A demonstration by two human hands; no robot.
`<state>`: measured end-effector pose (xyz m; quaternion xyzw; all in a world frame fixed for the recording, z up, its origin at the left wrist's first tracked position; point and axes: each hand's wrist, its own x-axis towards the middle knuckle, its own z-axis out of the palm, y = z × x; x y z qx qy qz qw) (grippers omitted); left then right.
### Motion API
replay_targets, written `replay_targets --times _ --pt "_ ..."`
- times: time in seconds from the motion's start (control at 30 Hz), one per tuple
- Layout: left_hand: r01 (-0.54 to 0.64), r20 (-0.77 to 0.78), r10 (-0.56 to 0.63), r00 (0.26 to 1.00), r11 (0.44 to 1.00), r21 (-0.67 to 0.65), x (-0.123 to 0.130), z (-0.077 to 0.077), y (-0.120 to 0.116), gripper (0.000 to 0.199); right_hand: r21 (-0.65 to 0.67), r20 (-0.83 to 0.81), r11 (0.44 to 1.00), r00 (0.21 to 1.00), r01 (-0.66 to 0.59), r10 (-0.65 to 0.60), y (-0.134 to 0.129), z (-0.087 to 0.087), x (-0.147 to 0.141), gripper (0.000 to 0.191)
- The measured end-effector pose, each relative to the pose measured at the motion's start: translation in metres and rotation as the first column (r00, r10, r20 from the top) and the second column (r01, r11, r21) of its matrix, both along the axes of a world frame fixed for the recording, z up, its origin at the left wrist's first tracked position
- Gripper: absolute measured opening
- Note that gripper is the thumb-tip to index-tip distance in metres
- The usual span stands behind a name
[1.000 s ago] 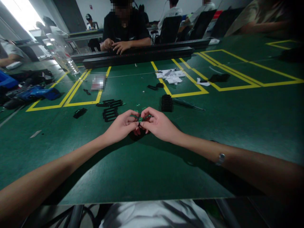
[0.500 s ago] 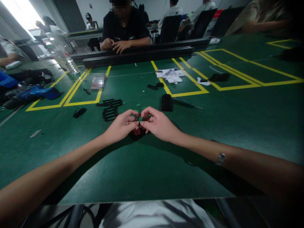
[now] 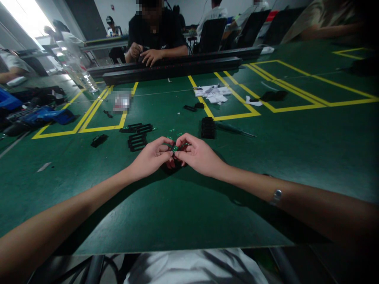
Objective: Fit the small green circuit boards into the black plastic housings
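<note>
My left hand and my right hand meet over the green table, fingertips pinched from both sides on a small green circuit board. Fingers cover most of the board, and a dark part under them is only partly visible. Small green pieces lie just beyond my fingertips. To the left of my hands are black slotted frames, with more black frames and green bits behind them. A stack of black frames stands beyond my right hand.
A screwdriver lies right of the stack. Farther off are crumpled white papers and long black rails. A blue power tool and a plastic bottle are at the left. A person in black sits opposite.
My hands and the small green board stay almost in place, with only a tiny shift. Across the table, the other person's hand has lifted slightly.
</note>
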<state>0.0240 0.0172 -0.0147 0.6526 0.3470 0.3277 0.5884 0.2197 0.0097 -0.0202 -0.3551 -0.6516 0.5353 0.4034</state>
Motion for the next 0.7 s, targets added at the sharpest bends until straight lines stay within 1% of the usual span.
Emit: replay_targets --times 0.37,0.7 --pt "0.002 -0.011 -0.002 1.000 1.000 -0.001 0.0005 0.0021 -0.0005 0.025 -0.013 0.007 1.000 1.000 0.008 -0.008 -0.0008 0.0011 0.0003 0.018" --pt "0.005 -0.005 -0.005 1.000 1.000 0.004 -0.0001 0.0008 0.0003 0.026 -0.003 -0.001 1.000 1.000 0.001 -0.001 -0.0003 0.0012 -0.0002 0.017"
